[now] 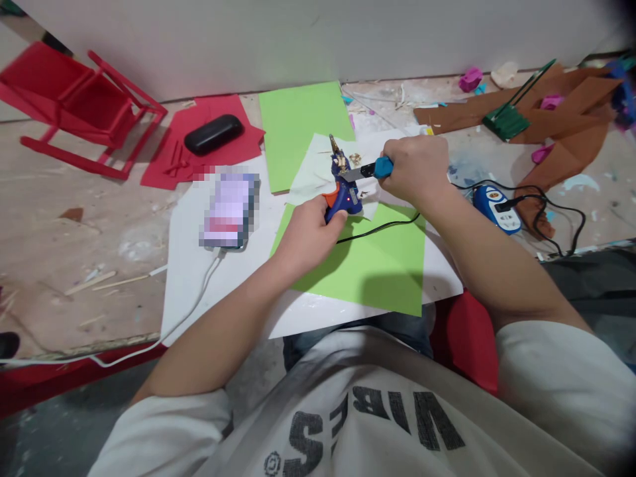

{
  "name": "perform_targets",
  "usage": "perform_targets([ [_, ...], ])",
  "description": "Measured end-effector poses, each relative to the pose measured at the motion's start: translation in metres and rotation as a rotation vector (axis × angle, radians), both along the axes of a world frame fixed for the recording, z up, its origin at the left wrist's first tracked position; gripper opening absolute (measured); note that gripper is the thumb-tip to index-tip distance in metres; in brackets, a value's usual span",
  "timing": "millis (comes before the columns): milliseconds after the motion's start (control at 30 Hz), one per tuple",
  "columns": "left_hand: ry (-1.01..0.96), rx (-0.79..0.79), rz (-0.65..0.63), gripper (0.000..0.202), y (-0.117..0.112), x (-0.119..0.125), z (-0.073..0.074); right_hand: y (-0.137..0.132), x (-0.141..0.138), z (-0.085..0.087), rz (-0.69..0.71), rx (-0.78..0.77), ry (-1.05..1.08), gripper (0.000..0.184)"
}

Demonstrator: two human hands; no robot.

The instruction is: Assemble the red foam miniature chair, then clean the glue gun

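Observation:
My left hand (314, 232) is wrapped round the handle of a blue glue gun (342, 199) with an orange trigger. The gun's nozzle points away from me, and brownish lumps cling to its front part. In my right hand (420, 165) is a utility knife (381, 168) with a teal handle. Its blade reaches left and meets or overlaps the gun's body; contact is hard to tell. Beneath lie a white scrap sheet (311, 169) with small brown crumbs and a light green sheet (348, 278). A black cord (380, 228) runs right from the gun.
A blurred phone (228, 212) with a white cable lies left. Behind it are a black case (213, 134) on red sheets and a red miniature rocking chair (84, 106). At right are a blue-and-white power socket (497, 209), brown strips (566, 159) and a small green chair (507, 122).

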State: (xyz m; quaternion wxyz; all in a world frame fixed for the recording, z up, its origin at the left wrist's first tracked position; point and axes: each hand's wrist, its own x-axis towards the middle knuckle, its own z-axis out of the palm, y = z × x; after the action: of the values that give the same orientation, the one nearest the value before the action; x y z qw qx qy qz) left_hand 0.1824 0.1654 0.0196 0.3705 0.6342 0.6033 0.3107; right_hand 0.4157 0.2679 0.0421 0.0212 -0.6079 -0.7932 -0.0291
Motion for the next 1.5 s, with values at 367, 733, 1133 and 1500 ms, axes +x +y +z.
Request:
perform_targets([
  [367, -0.44, -0.219, -0.104, 0.023, 0.006, 0.0, 0.0, 0.001, -0.001, -0.001, 0.001, 0.007, 0.014, 0.046],
  [733, -0.545, -0.365, -0.053, 0.036, 0.009, -0.003, 0.004, 0.001, 0.001, 0.0, 0.006, 0.021, 0.025, 0.043],
  [1133, -0.502, -0.348, -0.055, 0.024, 0.009, -0.002, 0.004, 0.009, 0.015, 0.005, -0.047, 0.022, 0.018, 0.047],
  [1500, -0.265, -0.122, -0.075, 0.012, 0.008, -0.003, 0.002, 0.009, 0.012, -0.002, 0.055, -0.028, -0.024, 0.033],
])
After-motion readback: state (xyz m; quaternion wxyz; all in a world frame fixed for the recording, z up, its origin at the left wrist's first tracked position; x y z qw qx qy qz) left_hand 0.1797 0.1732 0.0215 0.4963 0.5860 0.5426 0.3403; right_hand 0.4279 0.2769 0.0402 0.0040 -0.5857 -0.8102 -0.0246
